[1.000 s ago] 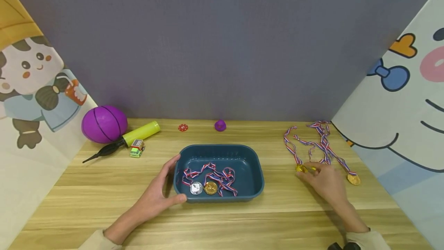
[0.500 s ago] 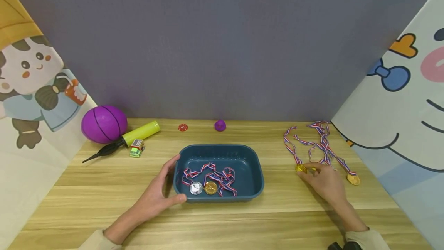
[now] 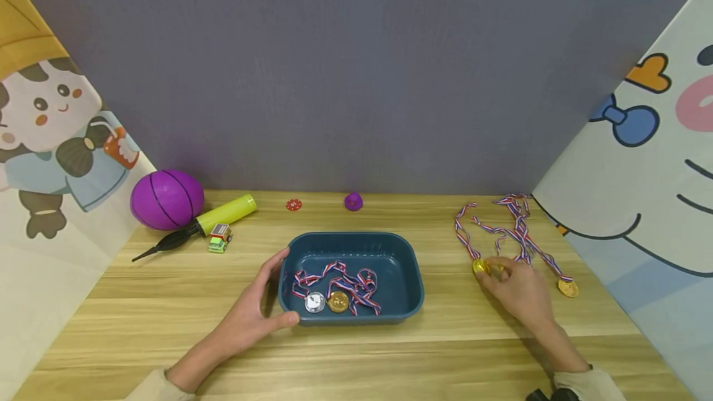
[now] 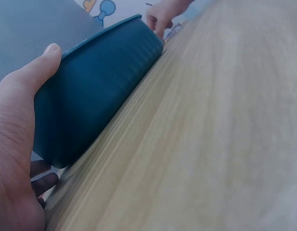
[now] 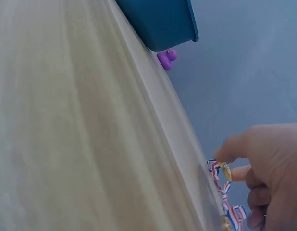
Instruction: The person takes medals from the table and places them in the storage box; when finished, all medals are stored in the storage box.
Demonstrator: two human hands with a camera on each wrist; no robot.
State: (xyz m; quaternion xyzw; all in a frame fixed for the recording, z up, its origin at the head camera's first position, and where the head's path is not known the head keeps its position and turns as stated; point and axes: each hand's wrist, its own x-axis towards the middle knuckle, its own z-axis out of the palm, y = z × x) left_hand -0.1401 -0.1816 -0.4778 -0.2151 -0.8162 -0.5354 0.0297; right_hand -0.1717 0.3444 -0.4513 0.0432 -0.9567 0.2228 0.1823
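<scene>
A: Medal in hand, how does it look?

B: Gold medal [image 3: 479, 267]: round, shiny. Striped ribbon [image 3: 465, 237], red, white and blue, trails back from it.

A: Position?

B: At the fingertips of the right hand [image 3: 520, 293], pinched by thumb and forefinger. Whether it touches wood, cannot tell.

A: Left hand [image 3: 250, 311]?

B: Thumb and fingers grip the left end of the dark blue tray [image 3: 398, 280]. Silver medal [image 3: 314, 302] inside, by the near wall.

A: Edges, room?

B: Bare wooden tabletop [image 3: 445, 302] between tray and pinched medal, well apart. Grey back wall [image 3: 356, 91] behind; printed panel [image 3: 640, 203] slants along the right.
</scene>
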